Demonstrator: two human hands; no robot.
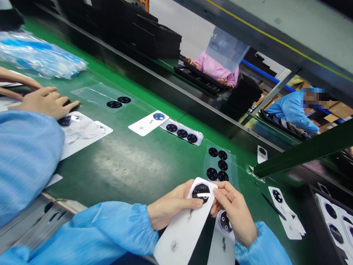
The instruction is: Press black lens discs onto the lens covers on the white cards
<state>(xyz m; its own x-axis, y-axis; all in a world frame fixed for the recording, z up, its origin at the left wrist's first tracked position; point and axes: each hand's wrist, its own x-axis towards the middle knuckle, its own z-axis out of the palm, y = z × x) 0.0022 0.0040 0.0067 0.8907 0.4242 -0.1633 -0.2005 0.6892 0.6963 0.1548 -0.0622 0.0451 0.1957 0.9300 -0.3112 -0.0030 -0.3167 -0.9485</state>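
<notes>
My left hand [174,204] is wrapped round the left edge of a white phone back panel [187,229], its thumb beside the round black camera piece [201,193]. At the panel's top right corner, my right hand [234,208] pinches the edge. A second white panel [222,246] with a black camera circle lies partly under my right hand. Just beyond the hands, several black discs [222,165] sit on a clear film sheet. Farther left, a strip [182,134] with black discs lies beside another white panel [149,124].
At left, a co-worker's hands [46,101] rest by white panels; plastic bags [40,54] lie behind. A dark tray [335,227] of panels stands at right. A green metal post [309,148] slants across. Two people work across the line.
</notes>
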